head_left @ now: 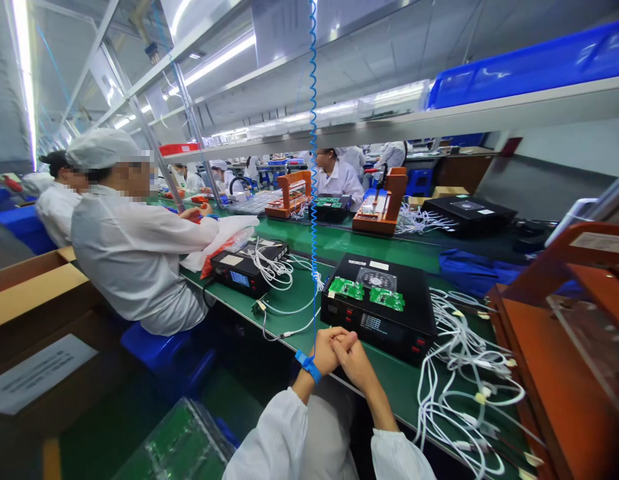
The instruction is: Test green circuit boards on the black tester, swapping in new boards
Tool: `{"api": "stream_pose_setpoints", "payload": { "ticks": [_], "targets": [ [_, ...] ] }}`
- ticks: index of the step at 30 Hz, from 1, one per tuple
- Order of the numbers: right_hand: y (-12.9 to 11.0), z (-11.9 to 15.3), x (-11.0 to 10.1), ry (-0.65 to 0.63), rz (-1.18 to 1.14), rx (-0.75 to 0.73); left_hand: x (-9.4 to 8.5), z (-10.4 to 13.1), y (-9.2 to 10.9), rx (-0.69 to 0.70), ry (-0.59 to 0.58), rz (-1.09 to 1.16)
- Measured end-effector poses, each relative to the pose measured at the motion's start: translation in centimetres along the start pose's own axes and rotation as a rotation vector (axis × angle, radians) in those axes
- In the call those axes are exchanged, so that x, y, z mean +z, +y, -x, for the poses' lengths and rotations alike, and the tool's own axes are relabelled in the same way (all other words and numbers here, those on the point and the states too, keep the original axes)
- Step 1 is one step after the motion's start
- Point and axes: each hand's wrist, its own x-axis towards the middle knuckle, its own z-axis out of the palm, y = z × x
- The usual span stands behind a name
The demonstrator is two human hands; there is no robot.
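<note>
My left hand (325,351) and my right hand (353,360) are clasped together at the front edge of the green bench, fingers folded against each other. No object shows in either hand. A blue wrist strap (308,366) circles my left wrist, and a coiled blue cord (313,133) runs up from it. Just beyond my hands sits a black test box (334,310) with a small screen (379,325) on its front. On its top lie two green circuit boards, a left board (346,288) and a right board (387,298).
Tangled white cables (454,360) spread right of the box, beside an orange fixture (549,347). Another black box (244,270) with cables stands left, near a seated co-worker (134,247). A cardboard box (39,313) and a tray of boards (176,443) are lower left. A shelf (389,127) crosses overhead.
</note>
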Motion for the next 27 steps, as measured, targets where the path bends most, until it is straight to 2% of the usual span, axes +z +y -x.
{"api": "stream_pose_setpoints", "payload": {
  "ticks": [12, 27],
  "targets": [
    [-0.2, 0.0, 0.1, 0.004, 0.001, 0.006, 0.1, 0.2, 1.4, -0.045, 0.007, -0.024],
    [-0.4, 0.1, 0.1, 0.010, 0.010, 0.002, 0.1, 0.2, 1.0, -0.029, 0.005, -0.009]
  ]
}}
